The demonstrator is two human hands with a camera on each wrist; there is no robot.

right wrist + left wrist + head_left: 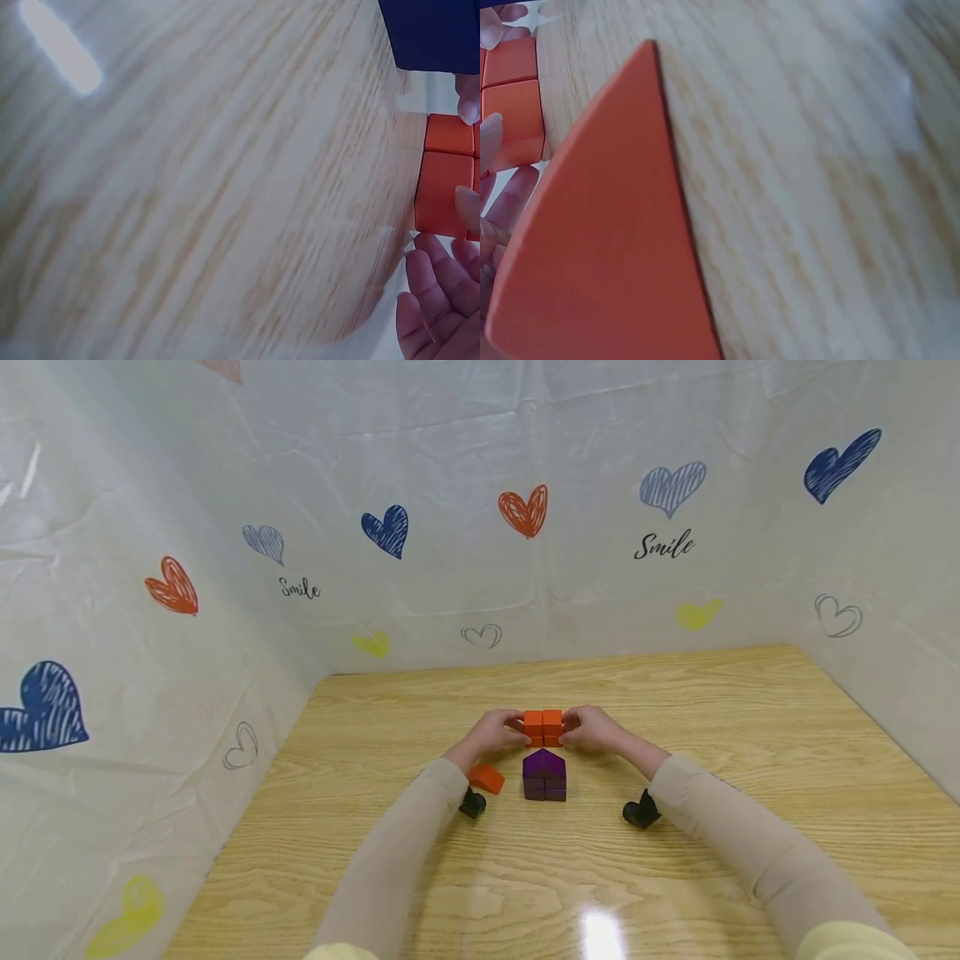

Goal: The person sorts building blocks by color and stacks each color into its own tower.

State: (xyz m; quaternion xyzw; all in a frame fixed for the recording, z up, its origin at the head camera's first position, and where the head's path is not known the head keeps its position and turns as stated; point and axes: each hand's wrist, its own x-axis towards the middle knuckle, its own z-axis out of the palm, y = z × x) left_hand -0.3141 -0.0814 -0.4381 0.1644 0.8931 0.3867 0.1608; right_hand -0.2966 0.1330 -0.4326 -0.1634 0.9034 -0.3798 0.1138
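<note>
Small orange blocks (543, 727) stand in a stack two wide and two high toward the far side of the table. My left hand (497, 732) grips the stack's left side, and from the opposite side my right hand (595, 728) does the same. A thumb rests on an orange block (444, 191) in the right wrist view, with the fingers bent beside it. Nearer to me is a purple block build (544, 775) with a peaked top, apart from both hands. Beside my left wrist lies an orange wedge-shaped block (487, 778), large in the left wrist view.
The wooden table (555, 868) stretches out around the blocks. A white sheet (450, 585) printed with hearts hangs behind it and along its sides. Black wrist-worn devices (642, 811) sit under both forearms.
</note>
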